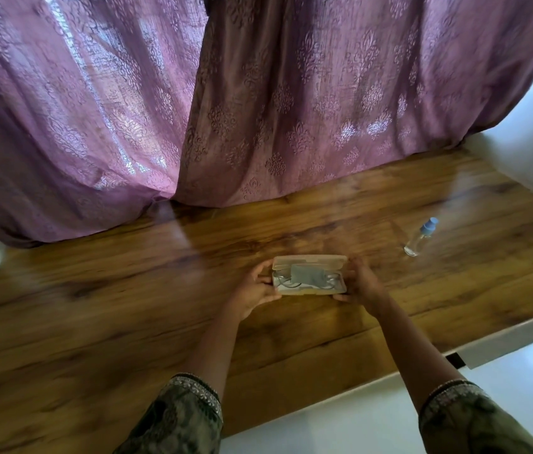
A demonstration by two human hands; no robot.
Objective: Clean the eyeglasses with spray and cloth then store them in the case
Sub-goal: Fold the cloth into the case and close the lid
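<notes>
Head view: open case [309,275] on the worktop [127,322], lid up, with eyeglasses [286,280] and grey cloth [311,275] lying inside; spray bottle [420,236] standing well apart to the right. Either not yet begun or nearly finished; cannot tell which from this alone. Left hand [256,291] and right hand [364,284] apart, each clasping 1 end of the case, forearms stretched forward, palms turned inward

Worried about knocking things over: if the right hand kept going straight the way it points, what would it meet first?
The right hand already touches the open beige plastic case; pushing on, it meets that first. The clear spray bottle stands off to the right, likely outside that line.
</notes>
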